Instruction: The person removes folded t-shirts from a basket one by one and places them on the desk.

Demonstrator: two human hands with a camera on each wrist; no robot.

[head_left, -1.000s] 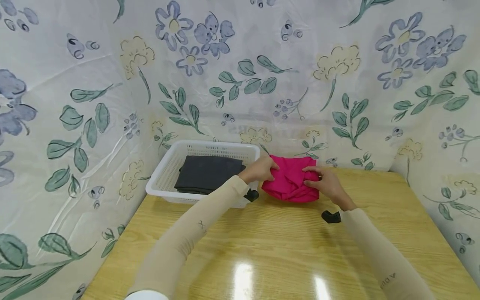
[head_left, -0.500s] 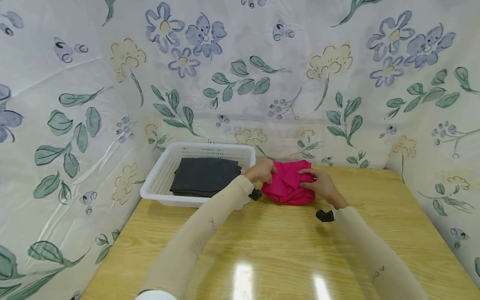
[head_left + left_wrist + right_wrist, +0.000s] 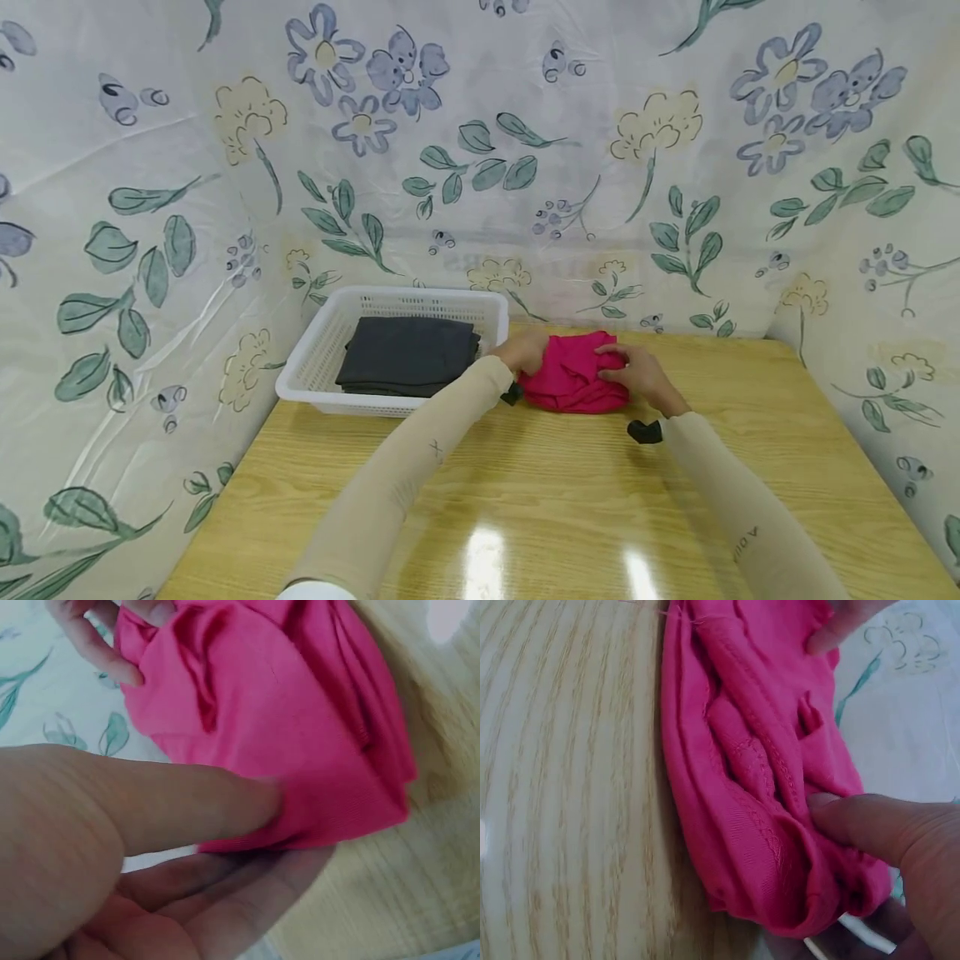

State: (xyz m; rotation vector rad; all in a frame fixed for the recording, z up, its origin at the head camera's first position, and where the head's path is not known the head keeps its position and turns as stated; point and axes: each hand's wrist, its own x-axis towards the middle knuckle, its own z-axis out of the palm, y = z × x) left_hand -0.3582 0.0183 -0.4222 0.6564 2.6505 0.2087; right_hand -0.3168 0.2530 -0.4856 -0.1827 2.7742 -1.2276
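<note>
A bright pink piece of clothing (image 3: 573, 371), bunched and loosely folded with stitched seams, is at the back of the table. My left hand (image 3: 527, 350) pinches its left edge; in the left wrist view the thumb lies on top of the pink fabric (image 3: 247, 727) and the fingers are beneath. On the opposite side my right hand (image 3: 637, 375) grips the right edge, thumb pressed into the folds and fingertips under the cloth (image 3: 780, 825) in the right wrist view.
Left of the pink clothing stands a white plastic basket (image 3: 300, 383) with perforated walls, holding folded dark grey clothing (image 3: 408, 350). The wooden table (image 3: 555, 500) ends at a floral sheet (image 3: 480, 167) hung behind and along both sides.
Both hands have kept hold of the pink clothing while it has sunk slightly lower, its back edge dropping. The head view has shifted a little, moving the basket slightly left in it.
</note>
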